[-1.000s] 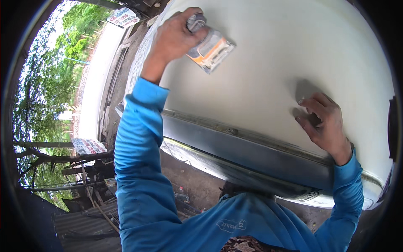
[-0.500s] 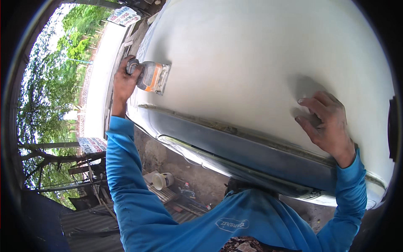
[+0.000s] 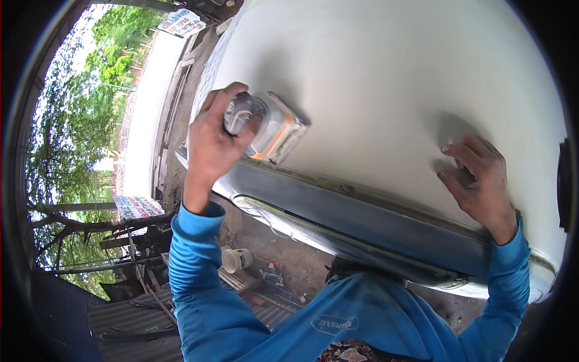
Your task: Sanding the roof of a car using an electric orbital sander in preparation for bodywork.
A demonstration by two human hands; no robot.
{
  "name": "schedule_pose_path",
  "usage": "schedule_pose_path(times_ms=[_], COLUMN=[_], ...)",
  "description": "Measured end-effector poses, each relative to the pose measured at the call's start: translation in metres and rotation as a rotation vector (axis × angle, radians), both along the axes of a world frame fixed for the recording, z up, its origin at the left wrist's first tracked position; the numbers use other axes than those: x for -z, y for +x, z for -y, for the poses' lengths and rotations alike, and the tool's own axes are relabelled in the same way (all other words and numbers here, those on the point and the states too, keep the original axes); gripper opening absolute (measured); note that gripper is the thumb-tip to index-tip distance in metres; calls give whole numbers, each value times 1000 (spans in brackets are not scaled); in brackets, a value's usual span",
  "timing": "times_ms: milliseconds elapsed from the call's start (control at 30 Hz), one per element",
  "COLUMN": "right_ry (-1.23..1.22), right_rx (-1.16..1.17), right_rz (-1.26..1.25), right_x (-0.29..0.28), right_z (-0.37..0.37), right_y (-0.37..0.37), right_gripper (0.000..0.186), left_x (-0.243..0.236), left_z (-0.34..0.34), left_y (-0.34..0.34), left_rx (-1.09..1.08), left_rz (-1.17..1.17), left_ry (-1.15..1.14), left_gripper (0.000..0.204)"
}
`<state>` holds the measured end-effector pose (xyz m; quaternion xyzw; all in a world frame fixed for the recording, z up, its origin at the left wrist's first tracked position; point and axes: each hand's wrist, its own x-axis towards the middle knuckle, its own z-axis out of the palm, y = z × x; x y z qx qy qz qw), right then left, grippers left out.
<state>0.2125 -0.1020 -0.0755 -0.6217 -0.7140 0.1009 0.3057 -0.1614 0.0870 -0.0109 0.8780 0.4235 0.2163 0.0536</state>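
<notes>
At the panel's lower left, near its lower edge, the left hand (image 3: 211, 145) grips the sander (image 3: 274, 128), fingers (image 3: 218, 104) closed around its dark rounded end. The step in hand looks like sanding the panel (image 3: 374, 90); the next move probably calls for the pad held flat and light pressure, without catching the grey trim (image 3: 338, 206) just below that edge. The sander is grey with an orange band, slightly blurred, its pad end whitish and scuffed and turned to the right; whether the whole pad touches the panel, I cannot tell. The panel is cream-white, matt and smooth-looking. By its lower right edge, the right hand (image 3: 482, 172) is half curled, fingers parted, nothing visible in them
</notes>
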Motion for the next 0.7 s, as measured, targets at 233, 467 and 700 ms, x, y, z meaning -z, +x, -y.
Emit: schedule_pose_path(times_ms=[233,467,700], right_ry=[23,13,41], right_rx=[-10,-26,-17], right_rz=[-2,39,59], right_x=[3,1,-1], right_z=[-1,-7,-12], right_y=[0,2,0], right_gripper=[34,38,39], left_x=[4,19,23], left_z=[-73,-232,-277], left_y=[-17,-78,-99], left_rx=[-17,-186,-442], left_rz=[73,141,228], left_ry=[-18,-144,-301], left_gripper=[44,40,41])
